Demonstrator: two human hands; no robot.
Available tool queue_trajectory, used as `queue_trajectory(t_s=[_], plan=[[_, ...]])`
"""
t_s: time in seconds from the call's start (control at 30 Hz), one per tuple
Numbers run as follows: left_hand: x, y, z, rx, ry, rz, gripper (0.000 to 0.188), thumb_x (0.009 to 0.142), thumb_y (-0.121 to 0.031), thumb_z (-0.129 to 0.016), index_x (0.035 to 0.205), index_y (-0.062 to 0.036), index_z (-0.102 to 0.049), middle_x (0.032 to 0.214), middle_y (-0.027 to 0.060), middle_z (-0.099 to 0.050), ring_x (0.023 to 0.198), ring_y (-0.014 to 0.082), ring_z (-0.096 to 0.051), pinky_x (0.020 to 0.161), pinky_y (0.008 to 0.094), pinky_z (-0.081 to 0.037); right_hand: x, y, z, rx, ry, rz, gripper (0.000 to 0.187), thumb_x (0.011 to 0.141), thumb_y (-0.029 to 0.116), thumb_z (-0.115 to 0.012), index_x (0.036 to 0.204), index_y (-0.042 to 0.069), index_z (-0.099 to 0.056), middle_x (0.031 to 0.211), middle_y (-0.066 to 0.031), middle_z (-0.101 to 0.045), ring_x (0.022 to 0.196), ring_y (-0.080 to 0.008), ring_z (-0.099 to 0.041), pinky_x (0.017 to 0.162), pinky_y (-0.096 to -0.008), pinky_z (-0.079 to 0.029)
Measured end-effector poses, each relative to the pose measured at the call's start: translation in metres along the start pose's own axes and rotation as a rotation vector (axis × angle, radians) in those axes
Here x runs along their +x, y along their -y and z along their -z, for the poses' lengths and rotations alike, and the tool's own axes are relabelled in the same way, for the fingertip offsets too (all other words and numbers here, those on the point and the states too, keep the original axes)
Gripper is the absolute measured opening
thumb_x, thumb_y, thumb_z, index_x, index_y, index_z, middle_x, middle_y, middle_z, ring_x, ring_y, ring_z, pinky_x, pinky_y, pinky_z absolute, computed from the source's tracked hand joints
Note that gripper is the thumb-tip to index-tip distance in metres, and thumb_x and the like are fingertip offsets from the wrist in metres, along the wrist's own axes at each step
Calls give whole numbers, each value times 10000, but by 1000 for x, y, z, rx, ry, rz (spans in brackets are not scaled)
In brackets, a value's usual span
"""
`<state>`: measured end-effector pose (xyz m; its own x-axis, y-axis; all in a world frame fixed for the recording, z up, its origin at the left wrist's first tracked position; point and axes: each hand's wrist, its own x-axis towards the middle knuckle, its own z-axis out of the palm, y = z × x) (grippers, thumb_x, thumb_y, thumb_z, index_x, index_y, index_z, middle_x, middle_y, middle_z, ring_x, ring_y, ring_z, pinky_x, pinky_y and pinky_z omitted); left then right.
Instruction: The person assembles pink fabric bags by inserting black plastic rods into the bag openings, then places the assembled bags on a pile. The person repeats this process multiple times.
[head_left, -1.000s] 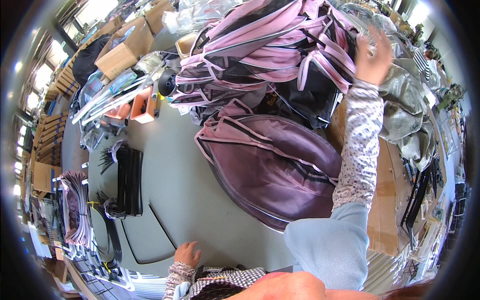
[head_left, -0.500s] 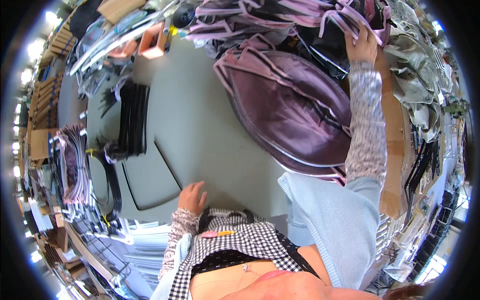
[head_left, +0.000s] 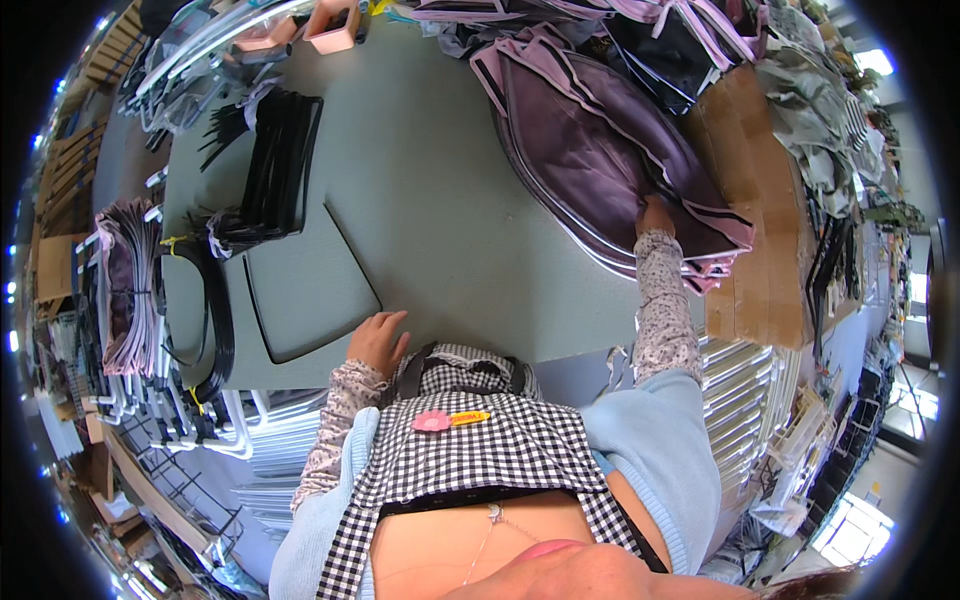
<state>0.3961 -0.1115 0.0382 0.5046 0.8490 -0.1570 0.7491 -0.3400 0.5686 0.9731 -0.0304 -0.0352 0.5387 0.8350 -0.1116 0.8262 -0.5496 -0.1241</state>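
My right hand reaches into the stack of mauve fabric panels with black edging and grips one near its lower edge; the fingers are tucked under the cloth. My left hand rests flat on the grey-green table at its near edge, fingers apart, holding nothing. It lies beside a loose black strap outline on the table.
A bundle of black strips lies at the far left of the table. Cardboard sits under the stack on the right. More mauve pieces hang on a rack at the left, with white wire racks below.
My right hand has come down from the far pile at the top to the near edge of the mauve stack. The view has tilted down toward my body. My left hand stays at the table edge.
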Motion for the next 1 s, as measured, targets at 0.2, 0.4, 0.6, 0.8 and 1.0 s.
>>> queue_trajectory(t_s=[0.2, 0.4, 0.6, 0.8, 1.0], plan=[[2, 23, 5, -161, -56, -135, 372, 860, -175, -650, 1206, -68, -567, 1116, 151, -609, 1004, 343, -595, 863, 409, -495, -45, 71, 35, 12, -136, 77, 161, 845, 216, -642, 982, 134, -667, 1139, -105, -610, 1053, -313, -613, 865, -432, -514], [-14, 46, 26, -121, -88, -51, 241, 851, -190, -684, 1047, -68, -614, 998, 110, -649, 923, 306, -638, 814, 388, -512, -40, 61, 24, 7, -124, -218, 663, 769, 375, -733, 1347, 156, -493, 1377, -188, -474, 1292, -360, -442, 1087, -448, -378], [-62, 56, 26, -188, -200, 271, 201, 841, -232, -706, 850, -50, -621, 847, 93, -674, 829, 267, -667, 736, 368, -517, 50, -8, -2, -32, -218, -330, 763, 678, 516, -750, 1276, 82, -560, 1330, -233, -524, 1227, -407, -501, 1041, -485, -406], [-80, -1, 0, -292, -223, 567, 209, 850, -222, -685, 872, -26, -617, 847, 87, -689, 820, 229, -667, 752, 351, -516, 129, -54, 0, 31, 36, 225, 1023, 595, 593, -816, 1359, 5, -473, 1356, -239, -506, 1291, -375, -457, 1078, -430, -381], [-49, -40, -17, -483, -184, 480, 227, 880, -235, -644, 998, -41, -645, 953, 116, -678, 864, 254, -670, 788, 347, -525, 124, 2, 0, 17, 180, 365, 746, 767, 473, -735, 1285, -14, -507, 1219, -263, -594, 1154, -406, -563, 976, -447, -450]])
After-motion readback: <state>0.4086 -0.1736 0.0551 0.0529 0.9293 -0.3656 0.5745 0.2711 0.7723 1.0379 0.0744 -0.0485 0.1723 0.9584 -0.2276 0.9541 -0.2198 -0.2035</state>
